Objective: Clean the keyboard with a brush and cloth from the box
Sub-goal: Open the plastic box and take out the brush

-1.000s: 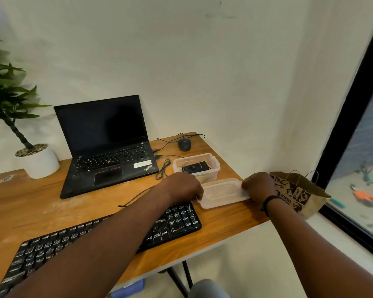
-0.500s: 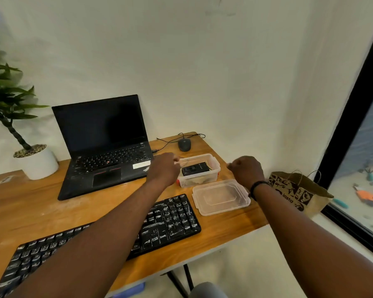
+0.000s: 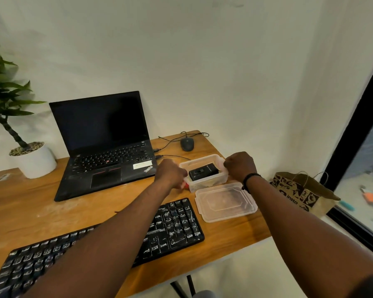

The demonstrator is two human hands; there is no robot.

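From the head camera I see both hands have closed in on the box point(image 3: 204, 172) since half a second ago: then the left hand hovered just short of its left end and the right hand hung clear of its right end, and now each is at an end wall. A second ago both were lower, at the lid point(image 3: 225, 202), which now lies on the table point(image 3: 30, 209) just in front of the box, untouched. My left hand point(image 3: 170, 174) reaches across the keyboard point(image 3: 172, 224), back of the hand up, fingers curled down against the box's left end; I cannot tell whether they actually clamp the rim, since the knuckles hide the fingertips. My right hand point(image 3: 239, 165) comes in from the right, wrist with a dark band point(image 3: 249, 179), fingers bunched into a loose fist at the box's right rim, touching it; the grip itself is hidden too. The clear box stands open behind the lid and right of the laptop point(image 3: 103, 147), with a black object point(image 3: 204, 172) lying inside on top; a bit of red shows at its lower left corner. I cannot make out a brush or cloth. The keyboard lies at the table's front edge, partly under my left forearm. A mouse point(image 3: 187, 144) sits behind the box, a potted plant point(image 3: 30, 158) far left, a paper bag point(image 3: 302, 192) off the table's right end.
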